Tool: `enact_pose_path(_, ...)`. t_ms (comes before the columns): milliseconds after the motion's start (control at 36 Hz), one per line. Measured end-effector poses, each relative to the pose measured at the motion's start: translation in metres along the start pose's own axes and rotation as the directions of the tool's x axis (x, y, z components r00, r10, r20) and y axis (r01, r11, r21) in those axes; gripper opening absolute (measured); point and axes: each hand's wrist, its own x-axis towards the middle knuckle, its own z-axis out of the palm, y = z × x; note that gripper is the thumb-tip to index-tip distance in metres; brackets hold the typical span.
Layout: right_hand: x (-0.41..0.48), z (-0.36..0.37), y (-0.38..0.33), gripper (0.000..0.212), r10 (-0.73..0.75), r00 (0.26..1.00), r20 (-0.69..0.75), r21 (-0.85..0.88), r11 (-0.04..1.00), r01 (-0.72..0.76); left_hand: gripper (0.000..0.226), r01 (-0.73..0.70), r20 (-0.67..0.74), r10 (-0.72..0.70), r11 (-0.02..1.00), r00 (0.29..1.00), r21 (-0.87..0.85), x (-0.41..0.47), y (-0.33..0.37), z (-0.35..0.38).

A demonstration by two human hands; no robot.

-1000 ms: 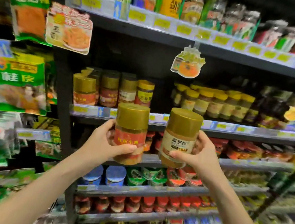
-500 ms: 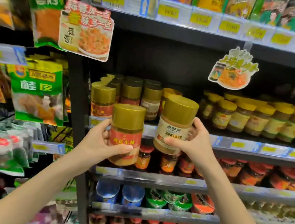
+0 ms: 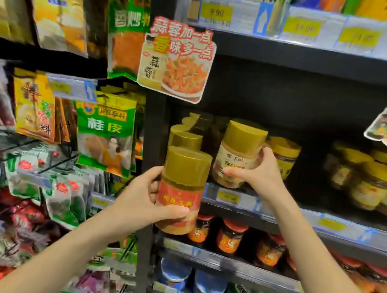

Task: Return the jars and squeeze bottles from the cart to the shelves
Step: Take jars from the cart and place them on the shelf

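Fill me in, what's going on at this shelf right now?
A person is shelving jars. The right hand grips the white-label jar at the front edge of the shelf, beside stocked jars; whether it rests there is unclear. The left hand holds the red-label jar lower, in front of the shelf, not yet placed.

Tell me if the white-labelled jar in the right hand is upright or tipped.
Slightly tipped: the white-labelled jar, gripped by the right hand, has its gold lid leaning right of its base.
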Motion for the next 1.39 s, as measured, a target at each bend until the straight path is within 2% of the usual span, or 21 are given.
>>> enact_pose_path(194, 0.013, -0.005, 0.014, 0.111, 0.065, 0.997, 0.037, -0.011, 0.998, -0.065, 0.07, -0.016, -0.005, 0.016, 1.0, 1.0, 0.017, 0.006, 0.005, 0.009)
enact_pose_path(472, 0.018, -0.016, 0.021, 0.095, 0.109, 0.983, 0.149, -0.041, 0.994, -0.104, 0.07, -0.041, -0.009, 0.041, 0.998, 0.999, 0.038, 0.016, 0.012, 0.018)
enact_pose_path(639, 0.014, -0.028, 0.022, 0.089, 0.165, 0.957, 0.237, -0.126, 0.982, -0.138, 0.071, -0.023, -0.033, 0.025, 0.999, 0.999, 0.045, 0.02, 0.01, 0.022)
enact_pose_path(806, 0.016, -0.035, 0.026, 0.085, 0.189, 0.947, 0.26, -0.147, 0.977, -0.155, 0.07, -0.026, -0.044, 0.028, 0.999, 0.999, 0.039, 0.02, 0.01, 0.025)
enact_pose_path(917, 0.015, -0.042, 0.029, 0.072, 0.17, 0.948, 0.268, -0.182, 0.976, -0.124, 0.07, -0.025, -0.044, 0.027, 0.998, 0.999, 0.049, 0.02, 0.01, 0.025)
enact_pose_path(1139, 0.015, -0.055, 0.028, 0.072, 0.179, 0.94, 0.289, -0.25, 0.962, -0.107, 0.067, -0.025, -0.036, 0.027, 0.999, 0.999, 0.044, 0.021, 0.009, 0.029)
enact_pose_path(1389, 0.016, -0.054, 0.032, 0.084, 0.166, 0.958, 0.236, -0.305, 0.948, -0.089, 0.069, -0.034, -0.02, 0.034, 0.999, 0.999, 0.028, 0.019, 0.012, 0.029)
